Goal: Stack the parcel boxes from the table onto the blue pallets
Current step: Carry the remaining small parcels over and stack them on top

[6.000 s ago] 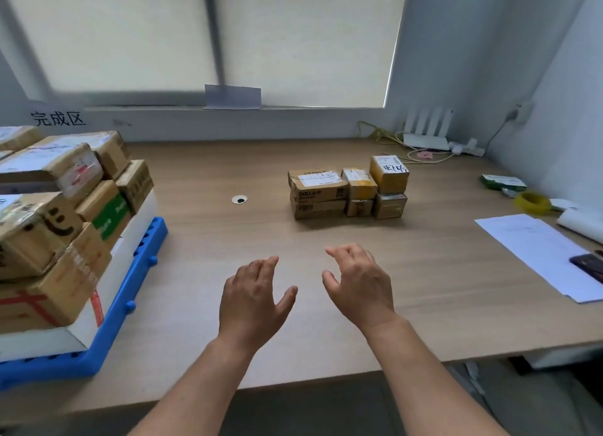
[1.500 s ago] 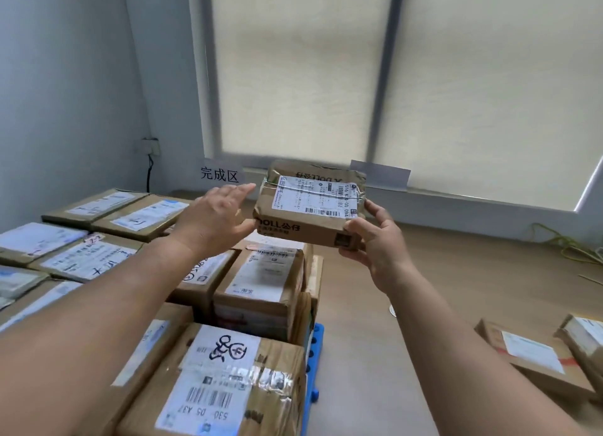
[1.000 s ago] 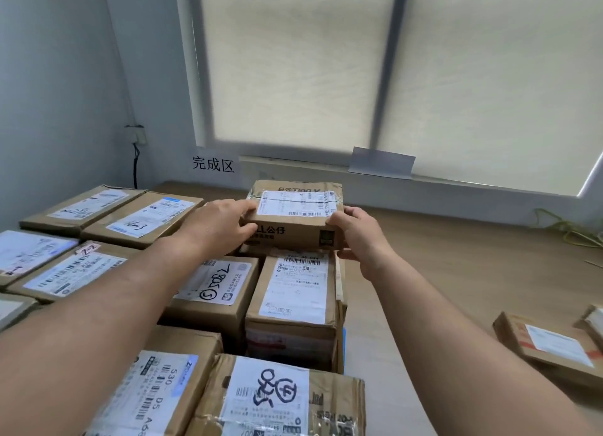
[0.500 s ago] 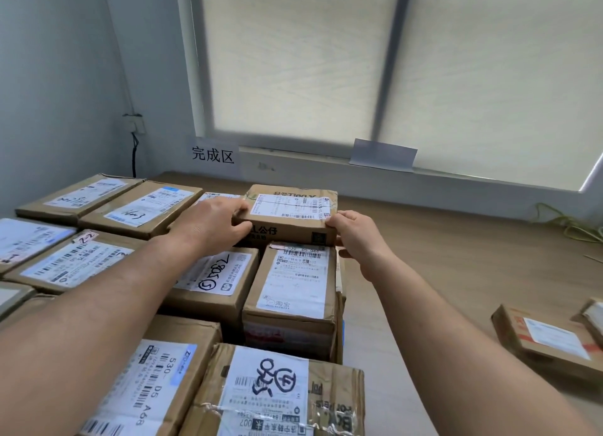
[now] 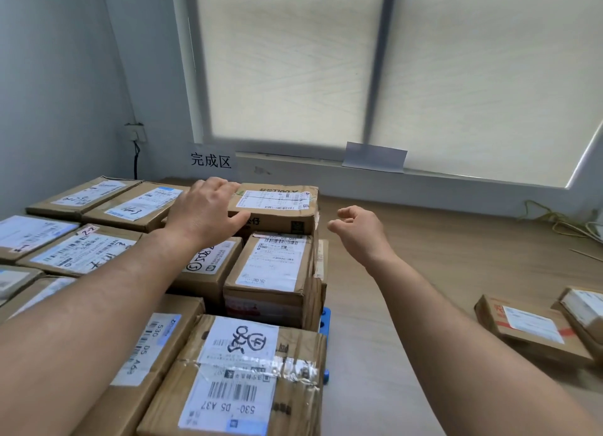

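Parcel box (image 5: 277, 207) sits on top of the stack at centre frame, over the blue pallet (image 5: 325, 318). Your left hand (image 5: 205, 213) lies flat on its left end with the thumb on the front face, resting, not clamping. Your right hand (image 5: 359, 230) is off it, loosely curled and empty. Looks light, stiff cardboard with slick tape, so grip it by the short ends. Table boxes (image 5: 528, 328) at lower right are cropped, and the pallet is mostly buried.

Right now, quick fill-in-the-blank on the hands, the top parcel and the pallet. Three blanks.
The left hand rests on the DOLL-printed parcel box; the right hand holds ____.
The pallet edge showing beside the stack is ____.
The red-taped parcel box on the table lies to the person's ____.
Missing: nothing; blue; right.
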Tool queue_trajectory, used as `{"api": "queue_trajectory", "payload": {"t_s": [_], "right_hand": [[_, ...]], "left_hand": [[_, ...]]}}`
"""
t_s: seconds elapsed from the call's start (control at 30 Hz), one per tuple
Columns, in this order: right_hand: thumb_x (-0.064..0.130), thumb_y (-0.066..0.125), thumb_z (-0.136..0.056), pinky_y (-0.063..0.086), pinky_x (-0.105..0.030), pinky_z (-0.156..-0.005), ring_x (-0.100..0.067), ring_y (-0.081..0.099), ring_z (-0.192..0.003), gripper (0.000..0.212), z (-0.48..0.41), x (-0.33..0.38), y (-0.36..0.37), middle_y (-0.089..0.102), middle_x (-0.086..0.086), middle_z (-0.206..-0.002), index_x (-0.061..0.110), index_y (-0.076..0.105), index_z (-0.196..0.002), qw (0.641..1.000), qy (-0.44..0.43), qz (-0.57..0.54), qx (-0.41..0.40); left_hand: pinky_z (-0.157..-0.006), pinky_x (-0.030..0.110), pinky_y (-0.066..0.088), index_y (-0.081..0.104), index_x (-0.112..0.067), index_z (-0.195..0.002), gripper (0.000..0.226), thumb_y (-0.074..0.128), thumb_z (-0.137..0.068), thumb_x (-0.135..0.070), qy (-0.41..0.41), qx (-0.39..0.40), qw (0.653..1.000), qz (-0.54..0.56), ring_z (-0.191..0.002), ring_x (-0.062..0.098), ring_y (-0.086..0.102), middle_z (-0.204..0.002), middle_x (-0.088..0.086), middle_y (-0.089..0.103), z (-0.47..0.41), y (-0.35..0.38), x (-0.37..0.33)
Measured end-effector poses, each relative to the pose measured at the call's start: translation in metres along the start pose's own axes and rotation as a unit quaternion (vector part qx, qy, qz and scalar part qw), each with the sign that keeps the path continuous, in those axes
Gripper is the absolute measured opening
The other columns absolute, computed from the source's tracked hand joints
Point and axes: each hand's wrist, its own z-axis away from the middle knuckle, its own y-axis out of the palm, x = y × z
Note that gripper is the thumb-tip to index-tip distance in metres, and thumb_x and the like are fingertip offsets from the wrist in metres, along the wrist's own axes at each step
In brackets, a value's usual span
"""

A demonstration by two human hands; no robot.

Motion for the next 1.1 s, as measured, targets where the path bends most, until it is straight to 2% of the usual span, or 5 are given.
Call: {"api": "queue_trajectory", "payload": {"t_s": [0.17,0.43,0.7,1.1], "right_hand": [[0.026,0.056,-0.089,0.045,-0.033,-0.09,-0.022,0.053,-0.116,0.041,0.019,-0.018,-0.029,0.057,-0.005,-0.129,0.02,0.056,-0.129,0.992,-0.057,0.112,-0.023],[0.023,0.052,-0.091,0.042,-0.03,-0.085,-0.024,0.053,-0.113,0.041,0.053,-0.052,-0.091,0.053,-0.005,-0.127,0.022,0.054,-0.132,0.977,-0.113,0.179,-0.04],[0.027,0.05,-0.091,0.044,-0.033,-0.088,-0.023,0.049,-0.119,0.044,0.08,-0.124,-0.161,0.049,-0.002,-0.13,0.026,0.05,-0.135,0.97,-0.086,0.226,-0.027],[0.026,0.05,-0.092,0.043,-0.034,-0.089,-0.026,0.048,-0.12,0.044,0.101,-0.255,-0.258,0.051,-0.006,-0.13,0.023,0.049,-0.135,0.962,-0.042,0.27,-0.007]], "left_hand": [[-0.108,0.044,0.029,0.043,-0.019,-0.139,0.058,0.05,-0.09,-0.049,0.025,-0.021,0.999,-0.039,-0.134,0.024,0.034,-0.146,0.004,0.039,0.015,-0.009,-0.04],[-0.103,0.039,0.033,0.044,-0.019,-0.138,0.057,0.05,-0.09,-0.05,0.057,-0.026,0.997,-0.043,-0.129,0.023,0.04,-0.139,0.004,0.048,0.048,-0.011,-0.131],[-0.098,0.035,0.038,0.035,-0.021,-0.143,0.061,0.045,-0.092,-0.052,0.072,0.022,0.997,-0.023,-0.124,0.021,0.044,-0.137,0.003,0.048,0.082,0.023,-0.245],[-0.095,0.031,0.036,0.037,-0.023,-0.141,0.057,0.047,-0.091,-0.05,0.089,0.083,0.991,0.047,-0.123,0.02,0.044,-0.134,-0.001,0.05,0.124,0.11,-0.406]]}}
